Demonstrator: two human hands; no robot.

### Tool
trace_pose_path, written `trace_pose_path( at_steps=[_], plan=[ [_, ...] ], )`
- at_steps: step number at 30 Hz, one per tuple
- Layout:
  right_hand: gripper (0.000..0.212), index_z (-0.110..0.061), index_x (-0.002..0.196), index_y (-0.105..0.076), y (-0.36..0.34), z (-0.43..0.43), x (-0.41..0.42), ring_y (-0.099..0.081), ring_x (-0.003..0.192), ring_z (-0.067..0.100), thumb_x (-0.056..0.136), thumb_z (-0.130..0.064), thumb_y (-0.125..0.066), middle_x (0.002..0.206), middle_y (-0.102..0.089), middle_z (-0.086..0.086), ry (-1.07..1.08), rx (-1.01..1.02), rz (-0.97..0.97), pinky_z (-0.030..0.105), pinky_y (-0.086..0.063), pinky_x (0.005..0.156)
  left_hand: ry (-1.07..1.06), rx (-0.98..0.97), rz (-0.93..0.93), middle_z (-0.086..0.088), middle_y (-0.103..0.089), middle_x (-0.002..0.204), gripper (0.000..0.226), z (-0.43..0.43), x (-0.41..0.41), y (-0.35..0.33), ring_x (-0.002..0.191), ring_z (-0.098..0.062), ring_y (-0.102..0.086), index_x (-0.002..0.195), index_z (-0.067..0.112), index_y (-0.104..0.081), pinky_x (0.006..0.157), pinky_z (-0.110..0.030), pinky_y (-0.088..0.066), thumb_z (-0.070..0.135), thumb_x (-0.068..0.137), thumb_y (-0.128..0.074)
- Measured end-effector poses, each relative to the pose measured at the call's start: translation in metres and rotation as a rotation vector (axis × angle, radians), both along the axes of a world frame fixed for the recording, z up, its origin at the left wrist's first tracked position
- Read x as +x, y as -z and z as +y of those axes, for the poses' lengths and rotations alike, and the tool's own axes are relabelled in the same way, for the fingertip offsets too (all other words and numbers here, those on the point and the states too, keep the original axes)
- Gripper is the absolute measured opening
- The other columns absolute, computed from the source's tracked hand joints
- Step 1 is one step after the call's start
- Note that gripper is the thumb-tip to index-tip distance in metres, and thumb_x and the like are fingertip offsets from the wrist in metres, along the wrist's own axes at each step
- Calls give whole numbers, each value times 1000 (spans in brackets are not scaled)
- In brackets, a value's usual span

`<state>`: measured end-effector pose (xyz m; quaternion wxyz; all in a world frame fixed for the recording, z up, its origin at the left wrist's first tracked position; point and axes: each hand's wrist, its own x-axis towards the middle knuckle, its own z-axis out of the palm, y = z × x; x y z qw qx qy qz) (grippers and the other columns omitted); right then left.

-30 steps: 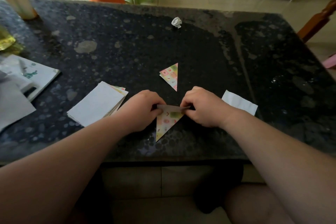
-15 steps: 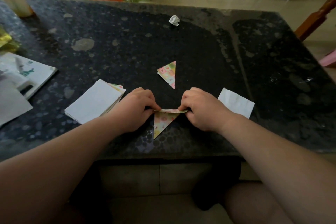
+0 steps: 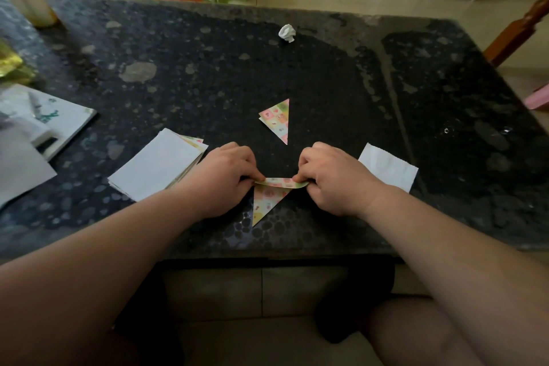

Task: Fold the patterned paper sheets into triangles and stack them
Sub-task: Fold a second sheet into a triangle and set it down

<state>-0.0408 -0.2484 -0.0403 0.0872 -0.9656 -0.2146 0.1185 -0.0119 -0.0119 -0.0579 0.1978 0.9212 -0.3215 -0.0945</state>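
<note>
The patterned sheet (image 3: 269,199) at the table's (image 3: 178,74) near edge has its top flap way flatter than a second ago, left hand (image 3: 225,178) and right hand (image 3: 332,180) each pinching a top corner, so it looks nearly ready to join the finished triangle (image 3: 277,120).

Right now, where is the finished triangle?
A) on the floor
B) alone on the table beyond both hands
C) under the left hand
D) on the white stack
B: the finished triangle lies alone on the table, past the left hand and right hand, which pinch another sheet.
</note>
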Motion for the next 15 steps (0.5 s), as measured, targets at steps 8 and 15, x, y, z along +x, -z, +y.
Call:
trace_pose_path(
  at_steps=[8,15],
  plan=[
    [36,-30,132,-69,0,0,-2,-39,105,7,101,-24,-53,110,-49,-14,-47,-51,-33,25,-36,90,14,29,-15,22,-49,106,25,2,1,1,106,-5,-44,117,33,-75,100,-26,-40,23,100,-60],
    [39,-31,139,-64,1,5,-7,-43,114,13,104,-26,-48,120,-52,-10,-56,-90,-42,29,-37,96,48,35,-119,16,-52,108,29,-1,-5,9,104,-11,-44,118,38,-74,96,-40,-41,29,100,-54]
  ],
)
